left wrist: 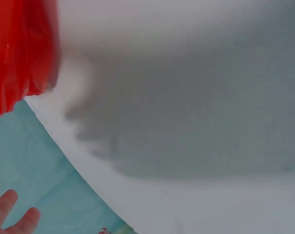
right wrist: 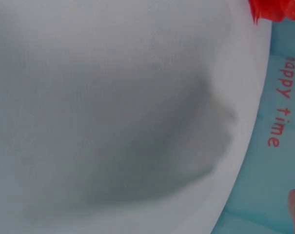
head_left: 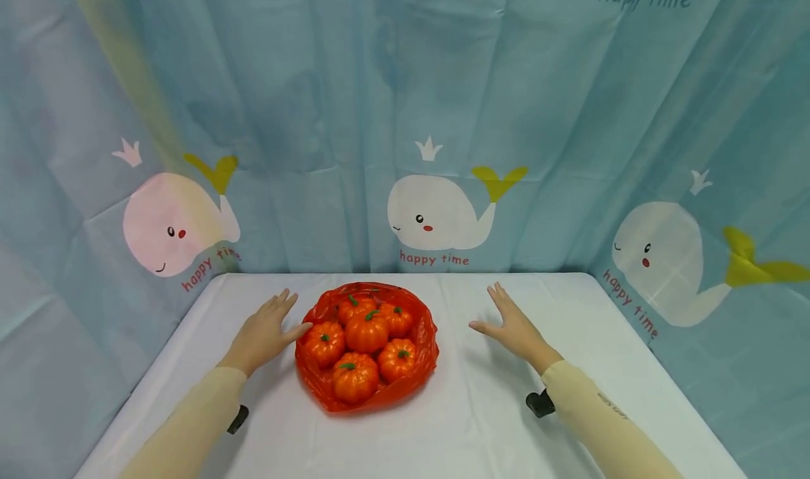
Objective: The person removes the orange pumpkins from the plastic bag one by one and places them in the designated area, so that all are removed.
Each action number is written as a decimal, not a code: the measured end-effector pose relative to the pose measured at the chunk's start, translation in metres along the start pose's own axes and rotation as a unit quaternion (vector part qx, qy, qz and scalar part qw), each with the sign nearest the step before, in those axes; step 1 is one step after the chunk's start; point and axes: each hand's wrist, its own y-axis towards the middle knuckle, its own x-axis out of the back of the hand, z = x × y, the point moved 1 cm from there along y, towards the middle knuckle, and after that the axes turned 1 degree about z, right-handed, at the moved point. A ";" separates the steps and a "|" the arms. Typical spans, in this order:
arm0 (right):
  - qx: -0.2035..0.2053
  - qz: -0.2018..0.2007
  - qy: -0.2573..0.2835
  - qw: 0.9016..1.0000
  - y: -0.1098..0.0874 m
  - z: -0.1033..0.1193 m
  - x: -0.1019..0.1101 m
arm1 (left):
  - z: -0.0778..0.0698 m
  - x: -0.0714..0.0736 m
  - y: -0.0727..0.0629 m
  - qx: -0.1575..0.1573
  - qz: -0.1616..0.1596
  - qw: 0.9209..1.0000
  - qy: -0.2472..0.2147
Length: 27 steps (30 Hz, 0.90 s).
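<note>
A red plastic bag (head_left: 405, 393) sits with its mouth spread wide on the white table, holding several small orange pumpkins (head_left: 367, 332) with green stems. My left hand (head_left: 261, 333) hovers at the bag's left side, fingers straight and spread, the thumb tip overlapping the rim in the head view. To the right of the bag, my right hand (head_left: 515, 330) is held over the table with fingers extended and nothing in it. In the left wrist view the bag's side (left wrist: 20, 53) shows at upper left, with fingertips (left wrist: 24, 222) low in the corner.
The white tablecloth (head_left: 481, 430) carries the shadows of both hands. Behind and along both sides hangs a blue curtain (head_left: 304, 212) printed with whales. A black wrist device (head_left: 541, 403) is strapped under the right sleeve, another (head_left: 238, 419) under the left.
</note>
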 end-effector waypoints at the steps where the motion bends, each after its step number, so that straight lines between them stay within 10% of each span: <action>1: 0.002 0.000 0.003 1.000 0.000 0.002 -0.001 | -0.001 0.000 -0.001 0.000 0.001 1.000 -0.004; 27: 0.026 -0.015 0.084 0.996 -0.015 0.044 -0.015 | -0.012 -0.009 -0.009 0.048 0.022 0.993 -0.109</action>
